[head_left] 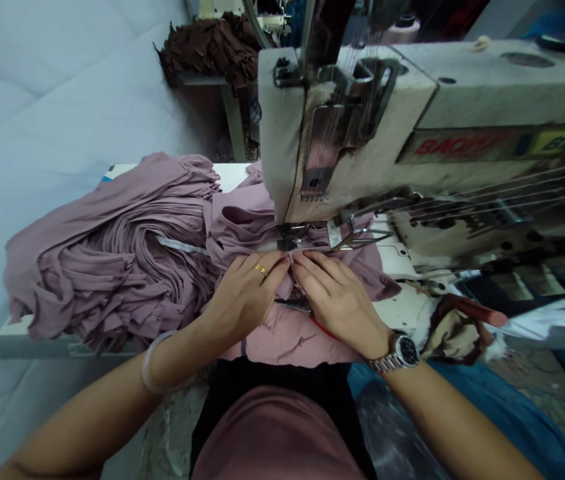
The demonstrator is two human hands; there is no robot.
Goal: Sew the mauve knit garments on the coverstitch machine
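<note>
The left hand (250, 290) and right hand (345, 303) grasp a soft mauve fabric piece (250, 230) by its near edge, fingertips almost meeting. The piece lies beneath the presser foot (290, 237) of a worn cream-white metal sewing machine (407, 110). A thick heap of folded mauve fabric pieces (127, 260) rests leftward on the white-topped bench (228, 175).

Left hand (247, 293) and right hand (337, 297) close together, fingertips (281, 256) nearly touching.
Both lie backs up, fingers together and slightly bent, angled forward and inward; whether either grips is unclear. The left forearm (97, 407) and right forearm (452, 407) slant in from opposite sides, forming a wide V.
</note>
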